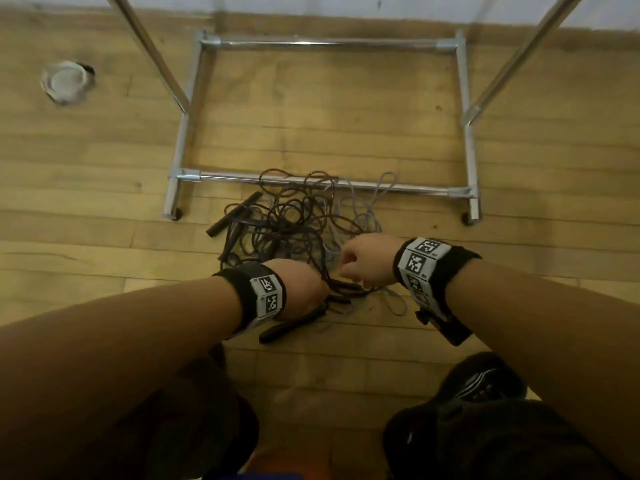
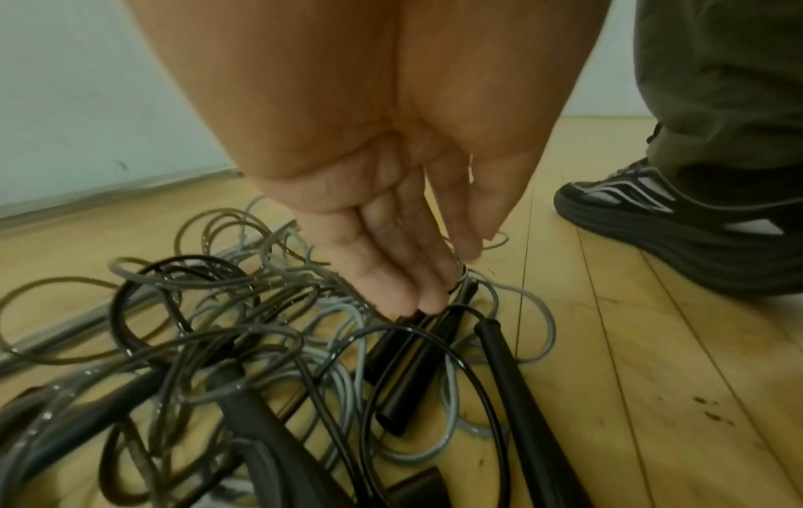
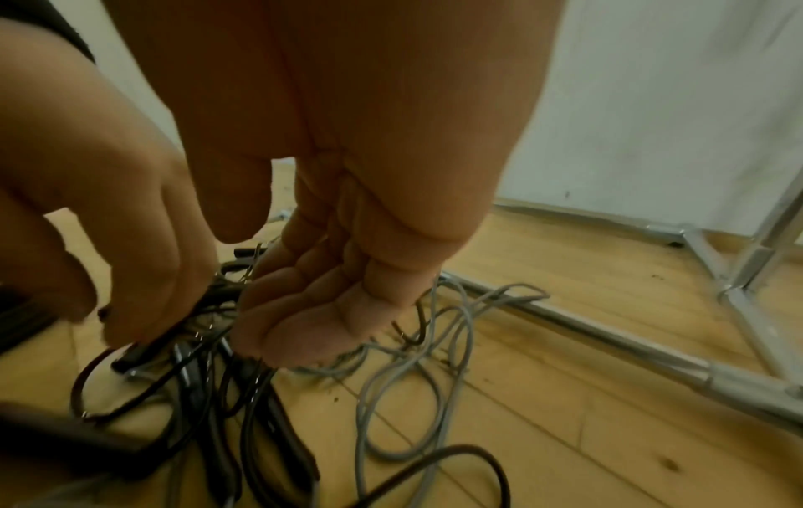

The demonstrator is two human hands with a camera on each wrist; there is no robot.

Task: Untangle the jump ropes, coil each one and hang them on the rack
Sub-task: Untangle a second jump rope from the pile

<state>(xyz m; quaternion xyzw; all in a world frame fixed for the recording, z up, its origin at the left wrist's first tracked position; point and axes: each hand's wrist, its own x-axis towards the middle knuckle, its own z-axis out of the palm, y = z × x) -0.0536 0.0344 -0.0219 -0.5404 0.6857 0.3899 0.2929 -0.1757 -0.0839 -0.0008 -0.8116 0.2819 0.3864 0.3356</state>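
Observation:
Several tangled jump ropes [image 1: 294, 216] lie in a heap on the wooden floor, draped over the front base bar of the chrome rack [image 1: 329, 183]. Dark cords fill the left of the heap; a grey rope [image 1: 363, 206] loops on the right. Two black handles [image 1: 235, 214] stick out at the far left. My left hand [image 2: 434, 275] points straight down, and its fingertips [image 2: 428, 304] touch the top of a black handle [image 2: 417, 371]. Another handle [image 2: 517, 395] lies beside it. My right hand [image 3: 278, 292] hovers over the grey rope [image 3: 417, 371] with curled fingers; whether they hold a cord is hidden.
The rack's two uprights [image 1: 512, 60] rise to either side, and its base stands on small casters [image 1: 176, 213]. A round white floor fitting [image 1: 65, 81] sits at the far left. My black shoe [image 2: 678, 227] stands right of the heap. A pale wall runs behind the rack.

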